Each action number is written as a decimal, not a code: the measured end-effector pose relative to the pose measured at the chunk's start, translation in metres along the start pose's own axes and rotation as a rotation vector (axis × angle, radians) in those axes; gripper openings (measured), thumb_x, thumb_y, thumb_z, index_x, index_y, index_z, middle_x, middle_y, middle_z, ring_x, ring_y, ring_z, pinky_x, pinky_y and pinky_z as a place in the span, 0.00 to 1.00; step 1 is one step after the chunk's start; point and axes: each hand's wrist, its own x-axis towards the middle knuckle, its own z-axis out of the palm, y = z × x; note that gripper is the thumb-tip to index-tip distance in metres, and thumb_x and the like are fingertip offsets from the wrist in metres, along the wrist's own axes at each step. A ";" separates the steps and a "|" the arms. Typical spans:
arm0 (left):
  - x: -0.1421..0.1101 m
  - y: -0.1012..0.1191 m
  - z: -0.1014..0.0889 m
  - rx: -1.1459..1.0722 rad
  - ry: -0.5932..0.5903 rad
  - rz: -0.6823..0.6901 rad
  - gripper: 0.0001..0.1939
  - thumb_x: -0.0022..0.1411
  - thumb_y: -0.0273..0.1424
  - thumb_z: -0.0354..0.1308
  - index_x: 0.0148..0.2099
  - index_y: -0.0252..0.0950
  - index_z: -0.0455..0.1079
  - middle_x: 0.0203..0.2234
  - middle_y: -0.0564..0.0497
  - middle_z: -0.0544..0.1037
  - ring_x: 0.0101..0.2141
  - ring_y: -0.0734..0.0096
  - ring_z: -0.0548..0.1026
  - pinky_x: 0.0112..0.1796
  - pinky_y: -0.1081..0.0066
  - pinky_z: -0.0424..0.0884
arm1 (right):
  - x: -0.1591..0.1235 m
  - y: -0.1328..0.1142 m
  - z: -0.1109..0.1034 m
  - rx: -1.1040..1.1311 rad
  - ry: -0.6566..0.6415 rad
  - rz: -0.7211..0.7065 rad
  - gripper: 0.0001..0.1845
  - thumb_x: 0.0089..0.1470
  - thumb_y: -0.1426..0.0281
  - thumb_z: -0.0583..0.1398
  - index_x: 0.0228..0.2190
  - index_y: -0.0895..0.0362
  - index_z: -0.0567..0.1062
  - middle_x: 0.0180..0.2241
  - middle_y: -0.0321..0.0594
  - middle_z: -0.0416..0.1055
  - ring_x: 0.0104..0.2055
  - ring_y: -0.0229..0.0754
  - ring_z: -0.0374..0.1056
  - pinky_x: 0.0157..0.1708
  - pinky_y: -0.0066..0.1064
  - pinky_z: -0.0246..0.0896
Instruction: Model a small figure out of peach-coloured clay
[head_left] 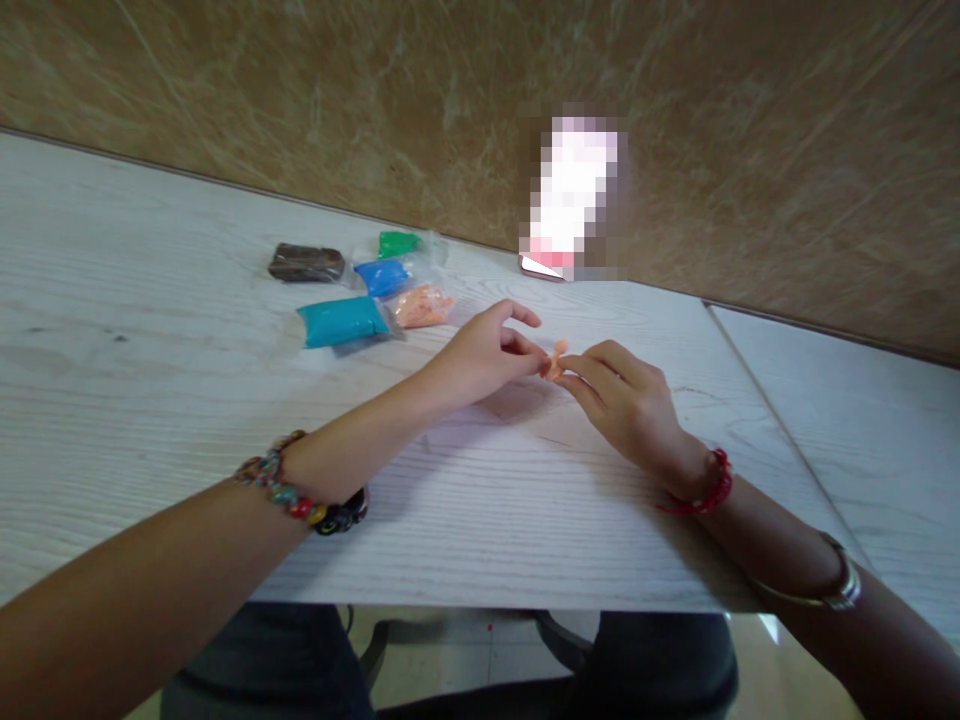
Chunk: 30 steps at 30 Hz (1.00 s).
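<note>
A small lump of peach-coloured modelling clay (556, 362) is between my two hands, just above the table, with a rounded knob sticking up from it. My left hand (499, 350) pinches its left side, the index finger raised away. From the right, the thumb and fingertips of my right hand (626, 395) close on the same lump. Its exact shape is partly hidden by the fingertips. Left of my left hand lies a clear packet of peach clay (424, 306), closest of the packets.
Further left lie packets of teal clay (343, 322), blue clay (382, 277), green clay (398, 243) and brown clay (306, 263). A phone (541, 267) with a blurred screen leans on the marble-patterned wall (337, 110). The white table (480, 520) has a seam at right.
</note>
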 end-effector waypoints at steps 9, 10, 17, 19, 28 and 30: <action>-0.002 0.007 -0.001 -0.063 0.003 -0.075 0.16 0.50 0.25 0.60 0.41 0.35 0.59 0.25 0.54 0.75 0.29 0.76 0.73 0.34 0.72 0.63 | -0.001 0.002 -0.002 -0.054 0.065 -0.052 0.11 0.55 0.71 0.56 0.40 0.58 0.74 0.27 0.37 0.69 0.25 0.32 0.61 0.23 0.25 0.55; -0.003 0.007 -0.001 -0.068 -0.002 -0.087 0.17 0.50 0.25 0.60 0.41 0.35 0.60 0.26 0.54 0.75 0.29 0.76 0.73 0.34 0.72 0.62 | -0.001 0.002 -0.002 -0.061 0.060 -0.056 0.11 0.55 0.71 0.56 0.40 0.58 0.74 0.27 0.37 0.69 0.25 0.32 0.61 0.23 0.25 0.55; -0.003 0.007 -0.001 -0.096 -0.012 -0.165 0.19 0.48 0.25 0.62 0.42 0.35 0.60 0.26 0.53 0.75 0.28 0.76 0.72 0.31 0.73 0.59 | -0.002 0.005 -0.002 -0.071 0.028 -0.095 0.09 0.56 0.74 0.54 0.34 0.56 0.75 0.27 0.37 0.70 0.27 0.33 0.61 0.26 0.25 0.55; -0.004 0.009 -0.002 -0.094 -0.005 -0.180 0.19 0.48 0.26 0.62 0.42 0.35 0.61 0.27 0.53 0.75 0.27 0.77 0.71 0.30 0.74 0.58 | -0.002 0.006 -0.002 -0.066 0.042 -0.087 0.09 0.55 0.74 0.54 0.36 0.56 0.74 0.28 0.37 0.70 0.27 0.33 0.61 0.26 0.24 0.56; -0.006 0.012 -0.002 -0.083 -0.022 -0.228 0.23 0.47 0.30 0.62 0.46 0.37 0.63 0.28 0.51 0.75 0.28 0.77 0.69 0.27 0.74 0.54 | -0.004 0.008 -0.004 -0.077 0.138 -0.104 0.11 0.53 0.75 0.56 0.40 0.54 0.73 0.28 0.36 0.69 0.26 0.32 0.61 0.25 0.25 0.57; -0.005 0.011 -0.002 -0.075 -0.032 -0.249 0.24 0.45 0.31 0.63 0.46 0.37 0.64 0.28 0.52 0.74 0.28 0.76 0.69 0.27 0.74 0.54 | -0.003 0.009 -0.006 -0.068 0.136 -0.152 0.11 0.53 0.75 0.56 0.39 0.55 0.73 0.28 0.36 0.70 0.26 0.33 0.62 0.25 0.26 0.57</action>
